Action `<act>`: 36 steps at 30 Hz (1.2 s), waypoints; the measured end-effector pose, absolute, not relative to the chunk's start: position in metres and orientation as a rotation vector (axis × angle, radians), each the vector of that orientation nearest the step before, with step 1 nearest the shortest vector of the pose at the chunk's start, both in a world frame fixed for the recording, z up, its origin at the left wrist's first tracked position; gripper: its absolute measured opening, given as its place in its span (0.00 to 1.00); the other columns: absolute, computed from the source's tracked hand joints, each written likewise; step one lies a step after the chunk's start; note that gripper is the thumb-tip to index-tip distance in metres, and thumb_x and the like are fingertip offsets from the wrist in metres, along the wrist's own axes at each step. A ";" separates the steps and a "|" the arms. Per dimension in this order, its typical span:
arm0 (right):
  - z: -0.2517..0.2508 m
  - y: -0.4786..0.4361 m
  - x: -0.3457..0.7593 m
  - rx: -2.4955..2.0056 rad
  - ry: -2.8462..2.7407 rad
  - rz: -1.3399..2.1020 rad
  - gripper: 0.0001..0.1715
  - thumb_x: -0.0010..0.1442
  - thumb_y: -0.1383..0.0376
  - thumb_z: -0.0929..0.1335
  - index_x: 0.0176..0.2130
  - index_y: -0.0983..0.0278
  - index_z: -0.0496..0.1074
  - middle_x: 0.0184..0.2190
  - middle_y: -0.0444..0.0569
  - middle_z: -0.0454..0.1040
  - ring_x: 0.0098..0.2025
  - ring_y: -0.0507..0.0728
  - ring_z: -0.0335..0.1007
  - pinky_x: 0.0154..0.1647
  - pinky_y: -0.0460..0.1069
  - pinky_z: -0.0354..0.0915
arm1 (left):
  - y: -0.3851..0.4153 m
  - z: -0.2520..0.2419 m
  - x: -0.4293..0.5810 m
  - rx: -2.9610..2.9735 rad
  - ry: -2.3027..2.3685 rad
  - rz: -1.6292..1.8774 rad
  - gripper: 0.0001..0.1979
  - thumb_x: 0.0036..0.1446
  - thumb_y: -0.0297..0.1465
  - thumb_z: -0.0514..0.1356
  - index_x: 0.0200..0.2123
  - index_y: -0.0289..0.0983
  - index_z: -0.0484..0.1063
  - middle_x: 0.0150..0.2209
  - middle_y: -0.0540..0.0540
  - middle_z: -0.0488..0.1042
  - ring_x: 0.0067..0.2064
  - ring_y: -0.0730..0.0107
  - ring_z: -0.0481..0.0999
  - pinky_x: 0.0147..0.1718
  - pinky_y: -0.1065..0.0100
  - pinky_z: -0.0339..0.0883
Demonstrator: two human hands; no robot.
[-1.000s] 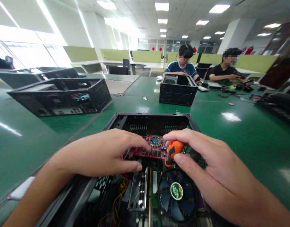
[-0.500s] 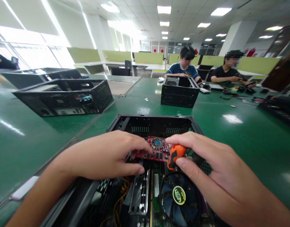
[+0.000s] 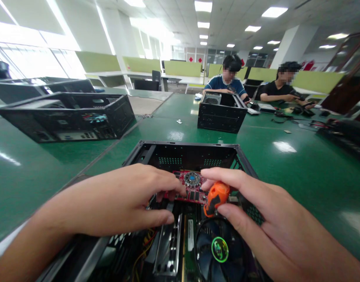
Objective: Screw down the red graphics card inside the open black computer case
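Two bare hands work inside an open black metal computer case (image 3: 186,150) on the green table (image 3: 300,172). The left hand (image 3: 121,201) curls over the case's left edge, its fingertips (image 3: 180,190) pinching the near edge of a red circuit card with a small round fan (image 3: 191,186). The right hand (image 3: 256,219) pinches a short orange-handled screwdriver (image 3: 215,197) between thumb and forefinger, just beside the card. Below sits a black cooler fan with a green sticker (image 3: 219,248). Two seated persons work at another black case (image 3: 221,113) across the table.
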State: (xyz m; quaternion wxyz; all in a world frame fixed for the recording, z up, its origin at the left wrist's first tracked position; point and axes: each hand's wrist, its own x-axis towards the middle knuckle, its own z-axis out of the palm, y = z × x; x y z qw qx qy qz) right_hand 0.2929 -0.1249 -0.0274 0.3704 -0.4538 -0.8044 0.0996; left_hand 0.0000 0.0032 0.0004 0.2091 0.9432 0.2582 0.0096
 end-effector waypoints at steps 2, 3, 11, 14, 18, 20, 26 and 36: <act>-0.026 -0.126 0.293 -1.142 -2.079 0.269 0.30 0.83 0.72 0.64 0.69 0.55 0.88 0.63 0.47 1.00 0.60 0.59 1.01 0.63 0.50 0.92 | 0.004 0.001 0.001 2.628 0.704 0.025 0.14 0.71 0.35 0.78 0.57 0.54 0.93 0.50 0.52 0.98 0.50 0.50 0.97 0.51 0.60 0.85; -0.025 -0.127 0.294 -1.124 -2.077 0.279 0.28 0.83 0.72 0.65 0.67 0.54 0.88 0.61 0.45 1.00 0.58 0.58 1.01 0.61 0.49 0.92 | 0.004 0.001 0.002 2.630 0.696 0.023 0.14 0.71 0.35 0.77 0.57 0.54 0.93 0.49 0.52 0.98 0.50 0.50 0.97 0.51 0.60 0.85; -0.021 -0.141 0.336 -1.385 -1.871 0.140 0.14 0.82 0.61 0.77 0.62 0.48 0.91 0.50 0.49 0.98 0.48 0.68 0.99 0.48 0.57 0.94 | 0.012 -0.016 -0.011 2.767 0.658 0.094 0.17 0.78 0.45 0.73 0.66 0.56 0.91 0.57 0.52 0.98 0.54 0.52 0.98 0.54 0.62 0.89; -0.022 -0.140 0.348 -1.414 -1.894 0.119 0.22 0.77 0.58 0.80 0.67 0.49 0.92 0.47 0.53 0.97 0.54 0.76 0.99 0.52 0.62 0.94 | 0.017 -0.031 -0.023 2.819 0.662 0.181 0.18 0.78 0.50 0.73 0.66 0.59 0.91 0.58 0.57 0.97 0.54 0.56 0.97 0.53 0.66 0.89; -0.022 -0.135 0.347 -1.442 -1.919 0.099 0.23 0.76 0.57 0.81 0.67 0.51 0.92 0.47 0.53 0.97 0.55 0.76 0.98 0.56 0.63 0.93 | 0.023 -0.046 -0.033 2.869 0.698 0.201 0.22 0.73 0.53 0.76 0.66 0.61 0.92 0.57 0.61 0.97 0.52 0.58 0.97 0.52 0.68 0.88; -0.021 -0.134 0.345 -1.454 -1.928 0.094 0.22 0.76 0.59 0.81 0.66 0.52 0.92 0.49 0.53 0.97 0.55 0.75 0.98 0.55 0.62 0.92 | 0.024 -0.049 -0.035 2.870 0.721 0.266 0.24 0.71 0.53 0.78 0.67 0.61 0.92 0.57 0.62 0.97 0.51 0.57 0.98 0.52 0.66 0.88; -0.011 -0.133 0.343 -1.413 -2.009 0.120 0.17 0.83 0.69 0.70 0.60 0.56 0.89 0.54 0.50 0.98 0.52 0.64 0.99 0.51 0.54 0.89 | 0.024 -0.051 -0.034 2.845 0.702 0.276 0.26 0.69 0.52 0.80 0.68 0.64 0.91 0.60 0.63 0.97 0.53 0.56 0.98 0.54 0.66 0.89; -0.009 -0.132 0.342 -1.384 -2.016 0.098 0.17 0.84 0.70 0.68 0.58 0.57 0.87 0.52 0.46 0.98 0.50 0.60 0.99 0.50 0.52 0.87 | 0.027 -0.050 -0.036 2.893 0.685 0.279 0.24 0.73 0.56 0.77 0.69 0.64 0.91 0.59 0.62 0.97 0.53 0.57 0.98 0.52 0.68 0.89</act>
